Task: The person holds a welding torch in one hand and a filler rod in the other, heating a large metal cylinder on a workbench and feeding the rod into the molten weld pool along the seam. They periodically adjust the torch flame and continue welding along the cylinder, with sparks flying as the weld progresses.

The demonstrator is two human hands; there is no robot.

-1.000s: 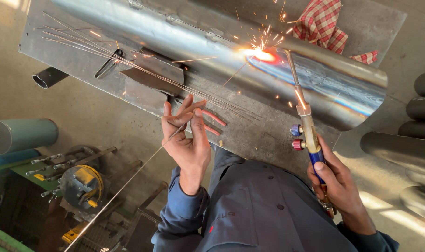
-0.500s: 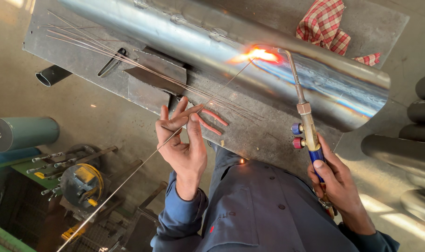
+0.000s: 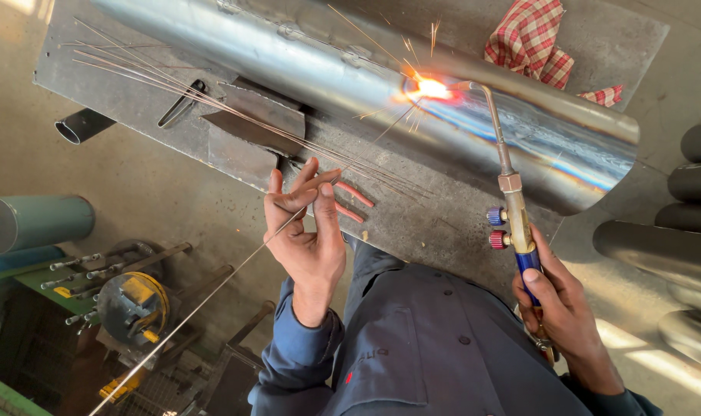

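Workshop floor, grey steel bench (image 3: 443, 231) | left hand (image 3: 308, 235) at 7 o'clock pinches thin filler rod (image 3: 235, 270) | right hand (image 3: 562, 304) at 4 o'clock clenches torch (image 3: 512, 208) | flame sparks on steel pipe (image 3: 327, 69) at 12 o'clock | checked rag (image 3: 531, 38) beyond.

I see gas torch (image 3: 512, 208) at right of frame – brass body, blue grip, red and blue valve knobs, thin bent neck running up to tip at upper centre. Flame at tip glowing orange-white, sparks flying, touching steel tube (image 3: 350, 77). Tube shiny, long, lying diagonally across upper frame, heat tint near right end. Filler rod (image 3: 235, 270) – thin wire, slanting from lower left up to the glowing spot, far end hard to make out.
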